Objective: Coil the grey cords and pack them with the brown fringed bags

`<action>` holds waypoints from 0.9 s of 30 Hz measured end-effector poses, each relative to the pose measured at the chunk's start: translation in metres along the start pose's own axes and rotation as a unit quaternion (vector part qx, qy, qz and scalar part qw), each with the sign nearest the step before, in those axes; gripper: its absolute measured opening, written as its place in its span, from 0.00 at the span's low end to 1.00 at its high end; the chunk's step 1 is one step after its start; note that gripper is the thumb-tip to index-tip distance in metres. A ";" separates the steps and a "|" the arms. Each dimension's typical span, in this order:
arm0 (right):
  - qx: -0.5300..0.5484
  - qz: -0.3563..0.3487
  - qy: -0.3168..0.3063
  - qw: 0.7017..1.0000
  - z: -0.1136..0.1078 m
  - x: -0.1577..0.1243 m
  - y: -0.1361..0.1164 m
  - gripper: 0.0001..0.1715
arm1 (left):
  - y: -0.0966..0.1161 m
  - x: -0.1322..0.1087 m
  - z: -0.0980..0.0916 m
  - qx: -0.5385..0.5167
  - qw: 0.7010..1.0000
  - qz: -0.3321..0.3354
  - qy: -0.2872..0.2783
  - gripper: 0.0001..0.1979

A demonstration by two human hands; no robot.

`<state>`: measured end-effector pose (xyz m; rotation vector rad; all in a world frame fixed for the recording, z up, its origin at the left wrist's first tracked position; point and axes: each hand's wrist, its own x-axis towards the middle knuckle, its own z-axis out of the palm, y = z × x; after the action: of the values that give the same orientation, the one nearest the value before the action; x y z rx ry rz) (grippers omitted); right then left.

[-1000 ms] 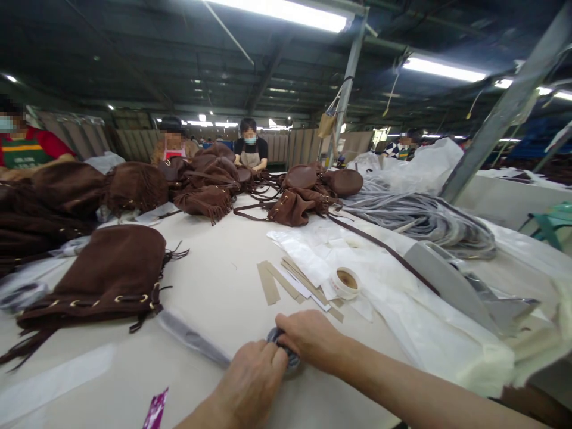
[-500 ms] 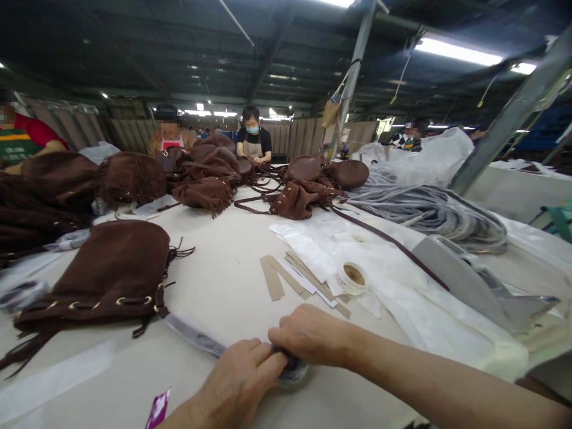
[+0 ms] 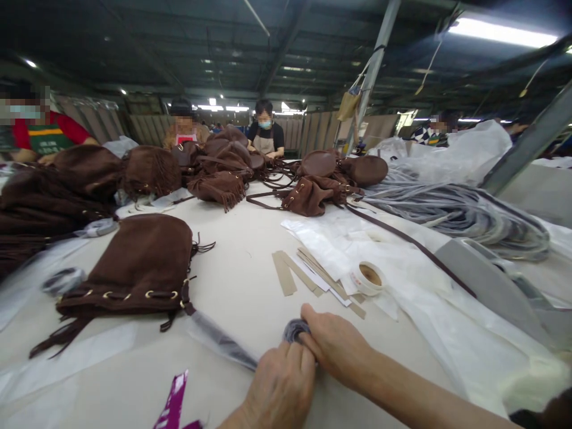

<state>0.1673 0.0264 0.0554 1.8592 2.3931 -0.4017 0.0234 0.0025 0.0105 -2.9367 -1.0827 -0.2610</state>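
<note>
A dark bag strap in a clear plastic sleeve (image 3: 226, 342) runs from the brown drawstring bag (image 3: 143, 256) across the table to my hands, where its end is wound into a coil (image 3: 295, 329). My left hand (image 3: 282, 378) is closed around the strap at the near side of the coil. On the coil's right side, my right hand (image 3: 333, 342) grips it between thumb and fingers. The bag lies flat on the left, with gold eyelets and fringed ties. Part of the coil is hidden behind my fingers.
Paper strips (image 3: 308, 274) and a tape roll (image 3: 367, 278) lie beyond my hands, beside white plastic sheets (image 3: 420, 298). More brown bags (image 3: 227, 158) are heaped at the back and left. Grey wrapped straps (image 3: 460, 217) lie at right. Several people work across the table.
The coil has turned up so its spiral shows beyond my hands. My left hand has shifted right, and the whole view has swung slightly left.
</note>
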 end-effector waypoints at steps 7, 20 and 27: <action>-0.102 -0.169 0.002 0.980 -0.009 0.008 0.008 0.06 | -0.037 -0.026 -0.005 -0.029 0.995 0.058 0.080 0.07; -0.009 -0.124 0.000 0.992 -0.007 0.012 0.000 0.10 | -0.041 -0.020 -0.009 -0.045 0.998 0.046 -0.028 0.10; -0.006 0.004 -0.016 1.000 0.002 -0.007 -0.006 0.06 | -0.004 -0.016 0.013 0.018 0.992 0.051 0.110 0.06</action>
<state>0.1627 0.0183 0.0559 1.8422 2.3620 -0.4130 0.0107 -0.0038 -0.0045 -2.8346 -0.8969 -0.5428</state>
